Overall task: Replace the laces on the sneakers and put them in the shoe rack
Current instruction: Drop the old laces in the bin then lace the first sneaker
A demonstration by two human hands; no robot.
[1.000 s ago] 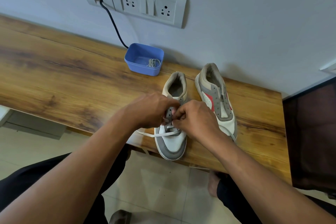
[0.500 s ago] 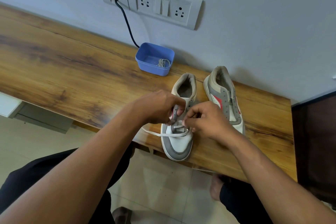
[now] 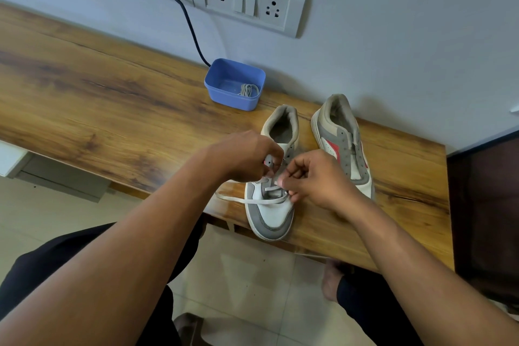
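Head view | left hand (image 3: 247,156), right hand (image 3: 314,177) pinch lace (image 3: 252,201) over sneaker (image 3: 271,213)

tabletop (image 3: 98,87): wood-grain, smooth, slight sheen. near sneaker (image 3: 271,213): smooth white leather-look toe, matt grey suede-look trim. second sneaker (image 3: 341,132) at its 2 o'clock: same, plus fuzzy cloth lining. flat lace (image 3: 247,201): woven cloth. tub (image 3: 230,101) at 11 o'clock: blue plastic, satin. switch plate (image 3: 295,8): smooth plastic. wall (image 3: 393,22): matt paint. floor tiles (image 3: 252,275): glossy.
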